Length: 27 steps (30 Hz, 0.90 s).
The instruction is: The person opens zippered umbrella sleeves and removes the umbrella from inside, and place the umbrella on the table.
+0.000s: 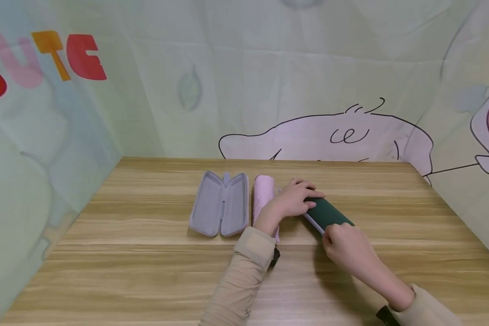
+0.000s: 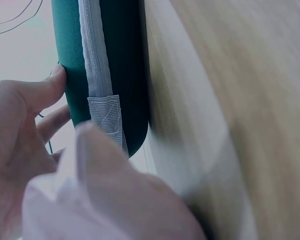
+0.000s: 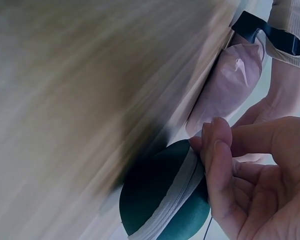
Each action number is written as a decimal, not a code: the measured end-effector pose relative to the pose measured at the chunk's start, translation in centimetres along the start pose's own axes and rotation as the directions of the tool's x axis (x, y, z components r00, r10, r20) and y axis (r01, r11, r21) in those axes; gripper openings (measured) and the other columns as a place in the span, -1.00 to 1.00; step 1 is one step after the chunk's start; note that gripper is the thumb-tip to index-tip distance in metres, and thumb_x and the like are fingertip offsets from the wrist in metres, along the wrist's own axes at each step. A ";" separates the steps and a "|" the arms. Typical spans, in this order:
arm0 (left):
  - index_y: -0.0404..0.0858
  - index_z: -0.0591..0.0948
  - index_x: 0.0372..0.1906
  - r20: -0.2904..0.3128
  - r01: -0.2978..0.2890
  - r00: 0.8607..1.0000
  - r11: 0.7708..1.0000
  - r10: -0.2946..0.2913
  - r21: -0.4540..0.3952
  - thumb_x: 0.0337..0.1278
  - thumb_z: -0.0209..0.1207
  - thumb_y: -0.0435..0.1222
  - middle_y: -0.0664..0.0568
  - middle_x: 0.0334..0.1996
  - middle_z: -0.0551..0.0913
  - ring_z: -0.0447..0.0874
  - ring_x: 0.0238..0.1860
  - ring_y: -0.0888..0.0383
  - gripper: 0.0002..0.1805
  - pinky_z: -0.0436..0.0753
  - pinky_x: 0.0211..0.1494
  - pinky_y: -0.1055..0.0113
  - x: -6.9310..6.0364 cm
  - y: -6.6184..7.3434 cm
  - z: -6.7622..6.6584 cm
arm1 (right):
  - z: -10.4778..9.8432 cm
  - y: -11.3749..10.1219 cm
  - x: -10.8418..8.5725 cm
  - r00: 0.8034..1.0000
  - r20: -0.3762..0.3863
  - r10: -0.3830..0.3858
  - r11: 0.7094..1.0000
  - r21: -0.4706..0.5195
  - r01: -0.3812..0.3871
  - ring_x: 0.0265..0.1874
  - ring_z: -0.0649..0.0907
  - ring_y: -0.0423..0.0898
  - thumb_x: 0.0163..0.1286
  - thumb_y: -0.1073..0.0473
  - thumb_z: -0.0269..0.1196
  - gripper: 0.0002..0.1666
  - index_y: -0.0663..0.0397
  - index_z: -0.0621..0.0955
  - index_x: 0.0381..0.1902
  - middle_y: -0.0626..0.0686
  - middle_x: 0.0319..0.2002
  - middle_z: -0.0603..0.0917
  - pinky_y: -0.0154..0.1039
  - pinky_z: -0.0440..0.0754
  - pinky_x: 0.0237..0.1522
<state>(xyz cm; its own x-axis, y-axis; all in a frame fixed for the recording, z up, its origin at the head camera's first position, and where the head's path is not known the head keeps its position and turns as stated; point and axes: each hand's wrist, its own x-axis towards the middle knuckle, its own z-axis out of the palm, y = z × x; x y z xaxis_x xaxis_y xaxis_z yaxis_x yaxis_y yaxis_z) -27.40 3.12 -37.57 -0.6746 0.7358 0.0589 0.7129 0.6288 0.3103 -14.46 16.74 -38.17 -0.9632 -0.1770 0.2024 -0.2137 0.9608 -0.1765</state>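
A dark green zippered hard case [image 1: 328, 213] stands on its long side on the table, its pale grey zipper [image 2: 96, 55] running along the side. My left hand [image 1: 295, 198] rests over its far end, with the thumb and fairly straight fingers pressing on its top. At the near end my right hand [image 1: 348, 246] has its thumb and index finger pinched together beside the zipper; the zipper pull is hidden between the fingertips. A pink rolled cloth bundle [image 1: 264, 192] lies under my left wrist and forearm.
A grey hard case [image 1: 207, 208] lies spread open to the left of the pink bundle. The wooden table [image 1: 146, 271] reaches back to a printed fabric backdrop [image 1: 167, 90]. Black straps [image 3: 270, 32] sit at both wrists.
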 end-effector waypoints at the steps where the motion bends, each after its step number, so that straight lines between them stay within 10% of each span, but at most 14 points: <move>1: 0.16 0.41 0.34 0.000 0.003 1.000 1.000 -0.003 0.003 0.41 -0.02 -0.14 0.04 0.41 0.33 0.12 0.48 -0.06 -0.56 0.20 0.50 0.11 0.0 0.0 0.0 | 0.0 0.0 0.1 1.000 0.002 0.001 1.000 -0.003 -0.001 -0.81 0.21 -0.25 0.14 0.38 0.18 -0.54 -0.06 0.36 -0.87 -0.16 -0.83 0.21 -0.37 0.15 -0.74; 27: 0.13 0.43 0.33 -0.008 0.009 1.000 1.000 -0.009 -0.025 0.37 0.03 -0.11 0.05 0.40 0.35 0.14 0.46 -0.05 -0.55 0.20 0.50 0.12 0.0 0.0 -0.1 | 0.6 -1.0 1.6 0.998 -0.046 -0.036 0.996 -0.078 0.032 -0.80 0.25 -0.18 0.08 0.40 0.18 -0.59 0.00 0.39 -0.87 -0.08 -0.82 0.28 -0.35 0.15 -0.77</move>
<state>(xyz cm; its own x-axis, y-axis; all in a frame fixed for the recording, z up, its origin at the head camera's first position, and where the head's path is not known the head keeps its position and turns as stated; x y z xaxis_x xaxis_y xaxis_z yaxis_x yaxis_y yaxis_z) -27.45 3.11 -37.53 -0.6823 0.7282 0.0639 0.7021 0.6285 0.3347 -15.89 15.41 -38.28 -0.9464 -0.2015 0.2526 -0.2313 0.9683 -0.0942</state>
